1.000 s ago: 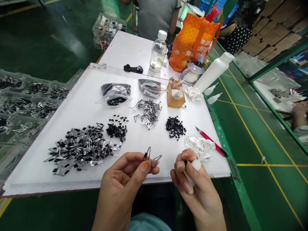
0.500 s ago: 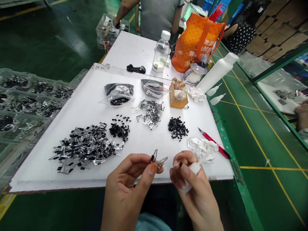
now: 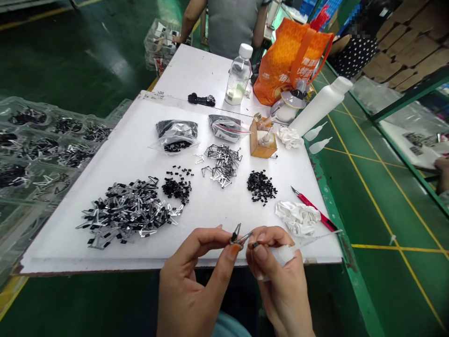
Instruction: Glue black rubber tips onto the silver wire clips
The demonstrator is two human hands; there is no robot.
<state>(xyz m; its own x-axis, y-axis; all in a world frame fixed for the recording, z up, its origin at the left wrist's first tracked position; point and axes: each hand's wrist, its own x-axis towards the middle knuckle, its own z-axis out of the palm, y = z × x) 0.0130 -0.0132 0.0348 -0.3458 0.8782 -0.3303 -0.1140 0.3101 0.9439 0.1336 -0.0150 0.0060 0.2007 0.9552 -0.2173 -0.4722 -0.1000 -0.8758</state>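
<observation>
Pinched in my left hand (image 3: 196,281) is a bent metal clip (image 3: 239,233) with a black cap on one of its arms. My right hand (image 3: 286,285) holds a small black cap (image 3: 255,245) between thumb and forefinger, close against the clip's other arm. Whether the cap is on that arm I cannot tell. A white squeeze bottle (image 3: 285,254) with a thin tip lies in the same hand, partly hidden by the fingers. Beyond the hands are piles of black caps (image 3: 262,186), bare metal clips (image 3: 223,161) and capped clips (image 3: 122,210).
A red craft knife (image 3: 314,208) and crumpled tissue (image 3: 297,217) lie at the right. Farther back are bagged parts (image 3: 177,133), a small wooden box (image 3: 262,145), a clear bottle (image 3: 238,77) and an orange bag (image 3: 286,63). Clear trays (image 3: 31,154) stand left. Other people sit beyond.
My hands have come together, bringing the right hand's black cap up to the clip. The squeeze bottle's tip has swung out to the right. The view has shifted slightly.
</observation>
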